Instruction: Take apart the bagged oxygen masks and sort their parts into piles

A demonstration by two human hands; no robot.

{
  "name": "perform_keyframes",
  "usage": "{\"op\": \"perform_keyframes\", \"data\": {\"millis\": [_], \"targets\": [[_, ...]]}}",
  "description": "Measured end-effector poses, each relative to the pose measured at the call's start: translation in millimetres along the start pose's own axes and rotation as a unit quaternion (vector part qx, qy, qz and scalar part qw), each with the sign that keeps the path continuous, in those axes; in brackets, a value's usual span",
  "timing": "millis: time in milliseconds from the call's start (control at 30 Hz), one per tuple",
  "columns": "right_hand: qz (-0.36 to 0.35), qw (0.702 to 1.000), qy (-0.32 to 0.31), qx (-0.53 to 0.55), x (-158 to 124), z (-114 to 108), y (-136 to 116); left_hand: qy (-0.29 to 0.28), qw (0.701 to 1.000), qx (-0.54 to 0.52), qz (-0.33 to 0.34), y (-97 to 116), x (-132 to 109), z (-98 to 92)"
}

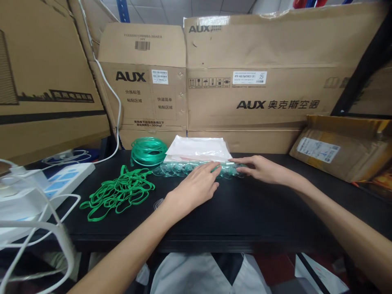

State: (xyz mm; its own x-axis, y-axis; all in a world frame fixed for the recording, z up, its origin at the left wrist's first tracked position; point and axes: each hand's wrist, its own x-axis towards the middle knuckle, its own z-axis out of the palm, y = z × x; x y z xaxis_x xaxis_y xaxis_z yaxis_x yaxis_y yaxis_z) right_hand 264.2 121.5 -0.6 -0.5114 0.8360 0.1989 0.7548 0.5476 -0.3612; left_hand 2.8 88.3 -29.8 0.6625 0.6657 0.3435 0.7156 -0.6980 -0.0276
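A row of nested clear, green-tinted plastic pieces (174, 168), which look like mask shells, lies on the black table. My left hand (197, 183) rests over the middle of the row, fingers stretched out. At the right end, my right hand (260, 168) touches the row with its fingers apart; some fingertips are hidden. Right behind the row lies a stack of white plastic sheets or bags (197, 148). Left of it sit a coil of green clear tubing (149, 150) and a tangled heap of green elastic bands (121, 192). Small thin metal strips (158, 203) lie by my left wrist.
A white power strip (69, 179) with plugs and loose white cables stands on the left. Large cardboard boxes (245, 94) wall off the back, another cardboard box (52, 81) rises at left. A taped carton (333, 147) sits at right. The table's front edge (220, 241) runs below my forearms.
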Motion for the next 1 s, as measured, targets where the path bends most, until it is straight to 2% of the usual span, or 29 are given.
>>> {"op": "perform_keyframes", "data": {"millis": [200, 400, 567, 633, 700, 733, 800, 867, 933, 1000], "targets": [[-0.018, 1.000, 0.011, -0.017, 2.5, 13.0, 4.1, 0.000, 1.000, -0.012, -0.001, -1.1, -0.8, -0.3], [-0.027, 0.999, -0.009, -0.022, 4.4, 15.6, 10.0, 0.000, 1.000, -0.002, 0.001, -2.4, -1.8, 2.5], [-0.032, 0.999, 0.007, -0.040, 6.5, 21.3, 14.2, 0.010, 1.000, 0.005, -0.010, -1.9, -3.0, -0.6], [-0.044, 0.998, 0.014, -0.048, 6.4, 24.6, 16.2, 0.044, 0.999, -0.005, 0.001, 10.7, -9.2, -5.1], [-0.053, 0.997, 0.019, -0.057, 6.3, 27.2, 18.9, 0.105, 0.993, -0.036, 0.041, 34.1, -20.1, -8.5], [-0.055, 0.996, 0.021, -0.061, 6.6, 28.3, 20.3, 0.127, 0.987, -0.061, 0.074, 48.6, -26.7, -9.4], [-0.054, 0.995, 0.030, -0.080, 8.0, 30.1, 22.5, 0.161, 0.964, -0.095, 0.190, 76.9, -39.8, -10.4], [-0.059, 0.991, 0.041, -0.111, 10.2, 32.3, 22.8, 0.189, 0.942, -0.094, 0.260, 94.7, -49.8, -13.3], [-0.067, 0.987, 0.049, -0.137, 12.5, 35.1, 20.9, 0.206, 0.943, -0.092, 0.243, 92.4, -54.9, -21.2], [-0.072, 0.985, 0.054, -0.147, 14.1, 38.3, 17.9, 0.212, 0.962, -0.097, 0.144, 66.6, -56.7, -33.8]]}}
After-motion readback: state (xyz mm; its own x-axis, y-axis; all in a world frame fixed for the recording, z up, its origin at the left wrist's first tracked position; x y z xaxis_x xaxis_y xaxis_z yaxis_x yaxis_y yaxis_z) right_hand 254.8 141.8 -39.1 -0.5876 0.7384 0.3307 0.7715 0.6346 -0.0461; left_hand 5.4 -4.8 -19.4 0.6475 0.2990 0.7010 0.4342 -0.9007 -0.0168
